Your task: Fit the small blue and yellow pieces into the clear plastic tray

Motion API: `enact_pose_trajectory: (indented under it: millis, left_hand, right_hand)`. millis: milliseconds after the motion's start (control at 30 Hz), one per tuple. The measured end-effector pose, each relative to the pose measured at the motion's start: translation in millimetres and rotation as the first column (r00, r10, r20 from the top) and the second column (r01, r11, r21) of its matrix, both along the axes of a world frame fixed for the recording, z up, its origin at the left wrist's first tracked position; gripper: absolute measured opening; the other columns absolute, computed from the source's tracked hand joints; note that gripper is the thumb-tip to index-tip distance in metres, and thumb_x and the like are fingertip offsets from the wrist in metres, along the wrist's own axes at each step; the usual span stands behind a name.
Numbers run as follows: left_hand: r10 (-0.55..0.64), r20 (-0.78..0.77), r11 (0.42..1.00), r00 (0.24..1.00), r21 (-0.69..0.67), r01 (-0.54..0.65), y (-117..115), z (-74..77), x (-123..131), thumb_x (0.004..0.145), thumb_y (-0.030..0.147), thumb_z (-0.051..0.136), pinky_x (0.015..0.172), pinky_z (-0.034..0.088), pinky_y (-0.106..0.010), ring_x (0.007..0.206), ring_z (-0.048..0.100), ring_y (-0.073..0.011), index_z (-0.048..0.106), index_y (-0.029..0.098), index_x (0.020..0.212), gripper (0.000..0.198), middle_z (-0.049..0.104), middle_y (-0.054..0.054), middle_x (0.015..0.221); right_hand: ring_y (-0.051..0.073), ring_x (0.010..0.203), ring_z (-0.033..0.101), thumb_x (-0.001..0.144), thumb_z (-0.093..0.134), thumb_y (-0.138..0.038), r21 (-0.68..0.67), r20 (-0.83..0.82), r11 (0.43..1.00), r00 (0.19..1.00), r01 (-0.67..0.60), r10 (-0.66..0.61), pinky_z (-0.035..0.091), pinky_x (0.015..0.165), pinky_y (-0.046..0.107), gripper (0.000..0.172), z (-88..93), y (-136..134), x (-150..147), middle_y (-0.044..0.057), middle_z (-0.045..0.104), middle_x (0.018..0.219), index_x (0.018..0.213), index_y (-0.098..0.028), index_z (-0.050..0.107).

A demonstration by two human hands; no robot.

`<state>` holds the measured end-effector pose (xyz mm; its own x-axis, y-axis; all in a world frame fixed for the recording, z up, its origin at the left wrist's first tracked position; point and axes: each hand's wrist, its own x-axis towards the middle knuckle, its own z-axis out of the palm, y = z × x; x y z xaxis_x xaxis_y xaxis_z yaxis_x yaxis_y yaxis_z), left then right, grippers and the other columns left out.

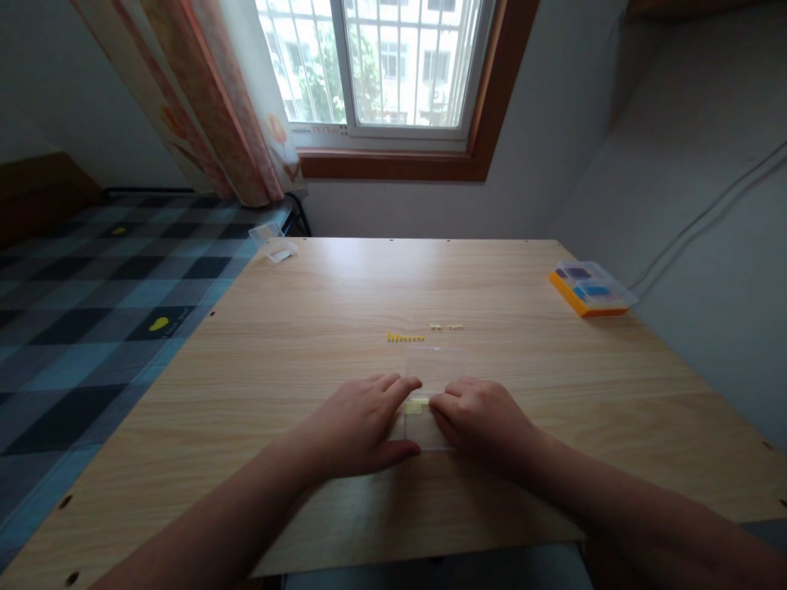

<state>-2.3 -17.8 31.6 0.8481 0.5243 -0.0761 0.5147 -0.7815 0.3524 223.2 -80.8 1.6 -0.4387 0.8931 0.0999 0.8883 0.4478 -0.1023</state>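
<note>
Both hands, left hand (360, 426) and right hand (483, 422), pinch a clear plastic box (430, 401) between curled fingers on the desk (276, 344); pale yellow bits (416, 406) sit inside, right at the fingertips.

Room dimly lit; daylight is admitted through the window (381, 65), which is overexposed. Faint sheen is seen on the table (369, 279). Edges are bent by wide-angle distortion; foreground forearms are slightly blurred.
</note>
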Motion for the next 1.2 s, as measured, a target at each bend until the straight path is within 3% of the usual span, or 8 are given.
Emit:
enact_pose_trajectory:
  millis: [300, 433, 567, 633, 733, 900, 1067, 1200]
  left_hand:
    - [0.003, 0.009, 1.000, 1.000, 0.023, -0.003, 1.0, -8.6, -1.7, 0.086, 0.048, 0.075, 0.100, 0.052, -0.044, 0.120, 0.064, -0.0331, 0.050, 0.017, 0.140, 0.067, 0.065, -0.013, 0.132]
    - [-0.001, 0.013, 1.000, 1.000, 0.027, 0.001, 1.0, -8.6, -2.3, 0.085, 0.048, 0.076, 0.096, 0.052, -0.043, 0.116, 0.064, -0.0332, 0.052, 0.017, 0.136, 0.064, 0.066, -0.013, 0.127]
    - [-0.005, -0.001, 1.000, 1.000, 0.027, 0.005, 0.4, -6.0, -2.4, 0.085, 0.047, 0.076, 0.092, 0.052, -0.041, 0.111, 0.065, -0.0316, 0.054, 0.018, 0.131, 0.058, 0.067, -0.011, 0.122]
    - [-0.007, -0.008, 1.000, 1.000, 0.019, 0.007, 0.1, -4.4, -2.1, 0.085, 0.048, 0.076, 0.089, 0.052, -0.039, 0.108, 0.066, -0.0307, 0.056, 0.019, 0.127, 0.055, 0.067, -0.011, 0.119]
    - [-0.008, -0.009, 1.000, 1.000, 0.010, 0.008, -0.2, -2.8, -1.6, 0.085, 0.050, 0.076, 0.086, 0.052, -0.039, 0.106, 0.066, -0.0305, 0.057, 0.019, 0.124, 0.053, 0.068, -0.010, 0.116]
    - [-0.004, 0.004, 1.000, 1.000, -0.009, 0.004, 0.3, -1.1, -2.0, 0.082, 0.052, 0.078, 0.086, 0.051, -0.039, 0.105, 0.066, -0.0304, 0.058, 0.020, 0.123, 0.056, 0.069, -0.010, 0.115]
    - [0.007, 0.017, 1.000, 1.000, -0.008, -0.007, 0.9, 1.2, -3.2, 0.083, 0.054, 0.077, 0.089, 0.051, -0.040, 0.107, 0.067, -0.0317, 0.057, 0.019, 0.124, 0.058, 0.069, -0.011, 0.117]
    - [0.009, -0.002, 1.000, 1.000, -0.002, -0.009, 0.4, 2.0, -2.3, 0.084, 0.053, 0.076, 0.083, 0.051, -0.038, 0.101, 0.067, -0.0306, 0.057, 0.019, 0.115, 0.049, 0.070, -0.010, 0.111]
  right_hand:
    - [0.016, 0.066, 0.059, 0.092, 0.062, -0.015, 0.049, -0.044, 0.999, 0.999, -0.005, 0.007, 0.035, 0.062, 0.030, 0.021, 2.6, -2.6, -0.3, 0.003, 0.068, 0.073, 0.073, -0.019, 0.068]
    - [0.015, 0.065, 0.059, 0.093, 0.060, -0.018, 0.226, -0.285, 0.974, 0.955, -0.017, 0.083, 0.038, 0.062, 0.028, 0.018, 17.8, -3.3, 6.7, 0.001, 0.066, 0.071, 0.078, -0.020, 0.071]
    - [0.015, 0.066, 0.058, 0.095, 0.061, -0.020, 0.421, -0.523, 0.895, 0.846, 0.147, 0.107, 0.044, 0.066, 0.028, 0.012, 30.0, 17.8, 34.3, 0.000, 0.064, 0.068, 0.090, -0.020, 0.073]
    - [0.018, 0.071, 0.060, 0.095, 0.062, -0.022, 0.453, -0.561, 0.861, 0.824, 0.230, 0.075, 0.047, 0.072, 0.032, 0.012, 26.0, 36.2, 52.2, 0.002, 0.067, 0.073, 0.091, -0.020, 0.073]
    - [0.023, 0.086, 0.063, 0.096, 0.059, -0.025, 0.409, -0.565, 0.858, 0.824, 0.311, -0.029, 0.049, 0.085, 0.039, 0.018, 6.0, 63.9, 72.9, 0.007, 0.072, 0.084, 0.093, -0.020, 0.076]
    - [0.026, 0.102, 0.062, 0.094, 0.059, -0.027, 0.306, -0.631, 0.861, 0.763, 0.407, -0.137, 0.048, 0.097, 0.045, 0.022, -27.4, 90.8, 80.3, 0.011, 0.071, 0.101, 0.096, -0.019, 0.079]
    - [0.030, 0.126, 0.054, 0.093, 0.062, -0.027, 0.372, -0.524, 0.878, 0.849, 0.301, -0.069, 0.038, 0.113, 0.052, 0.019, -31.5, 102.8, 71.7, 0.012, 0.068, 0.118, 0.096, -0.021, 0.080]
    - [0.035, 0.141, 0.043, 0.091, 0.066, -0.029, 0.351, -0.381, 0.915, 0.923, 0.202, -0.057, 0.025, 0.121, 0.060, 0.019, -32.5, 111.4, 64.8, 0.012, 0.065, 0.132, 0.098, -0.022, 0.082]
